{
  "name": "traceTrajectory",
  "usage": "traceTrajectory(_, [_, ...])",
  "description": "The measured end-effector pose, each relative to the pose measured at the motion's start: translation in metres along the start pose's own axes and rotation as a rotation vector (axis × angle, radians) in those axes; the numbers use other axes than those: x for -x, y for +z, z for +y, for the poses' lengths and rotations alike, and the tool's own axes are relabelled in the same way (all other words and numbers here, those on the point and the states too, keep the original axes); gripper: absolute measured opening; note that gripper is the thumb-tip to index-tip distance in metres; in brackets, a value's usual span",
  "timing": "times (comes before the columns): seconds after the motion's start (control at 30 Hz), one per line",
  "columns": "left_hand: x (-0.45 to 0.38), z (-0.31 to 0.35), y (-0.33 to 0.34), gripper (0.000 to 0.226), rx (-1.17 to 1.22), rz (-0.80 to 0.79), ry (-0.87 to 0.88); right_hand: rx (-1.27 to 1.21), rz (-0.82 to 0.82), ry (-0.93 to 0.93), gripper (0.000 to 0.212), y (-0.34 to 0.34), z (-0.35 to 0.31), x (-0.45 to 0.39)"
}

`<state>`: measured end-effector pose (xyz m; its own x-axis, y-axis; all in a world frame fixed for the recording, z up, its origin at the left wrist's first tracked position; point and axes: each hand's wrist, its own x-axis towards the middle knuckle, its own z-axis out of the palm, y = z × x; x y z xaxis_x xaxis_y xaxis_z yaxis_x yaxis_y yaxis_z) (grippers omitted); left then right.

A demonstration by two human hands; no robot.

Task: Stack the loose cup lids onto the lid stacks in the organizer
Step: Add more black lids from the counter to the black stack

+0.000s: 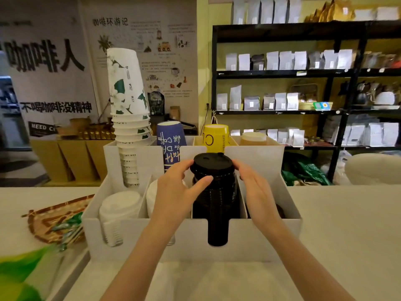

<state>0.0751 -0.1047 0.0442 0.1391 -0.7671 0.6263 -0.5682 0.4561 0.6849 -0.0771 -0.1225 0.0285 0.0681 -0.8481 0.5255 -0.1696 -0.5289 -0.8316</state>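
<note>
Both hands' fingers pinching top black lid (pixel 212 162): left hand (pixel 175 192) at 9 o'clock, right hand (pixel 256 190) at 3. Uneven pressing risking tilted seat, toppling tall black lid stack (pixel 217 203) in organizer (pixel 260 235).

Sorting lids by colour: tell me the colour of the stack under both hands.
Black lid stack, clearest in the head view.

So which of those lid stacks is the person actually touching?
The black lid stack, in the organizer's front row. Both the left hand and right hand are at its top; the white lid stacks sit untouched to its left.
</note>
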Motion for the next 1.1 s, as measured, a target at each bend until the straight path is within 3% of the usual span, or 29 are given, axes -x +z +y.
traceTrajectory(0.37, [0.0036,0.0044,0.0048,0.061,-0.142,-0.053,-0.037,-0.054,-0.005,-0.002,0.029,-0.0019,-0.0006,0.0001])
traceTrajectory(0.67, [-0.0008,-0.0010,-0.0010,0.058,-0.180,-0.207,-0.046,0.060,0.036,-0.059,0.029,0.0000,0.0017,0.0016])
traceTrajectory(1.1, [0.0001,-0.0009,0.0034,0.047,-0.136,-0.226,0.020,0.225,0.122,-0.114,0.022,-0.0006,0.0088,0.0037])
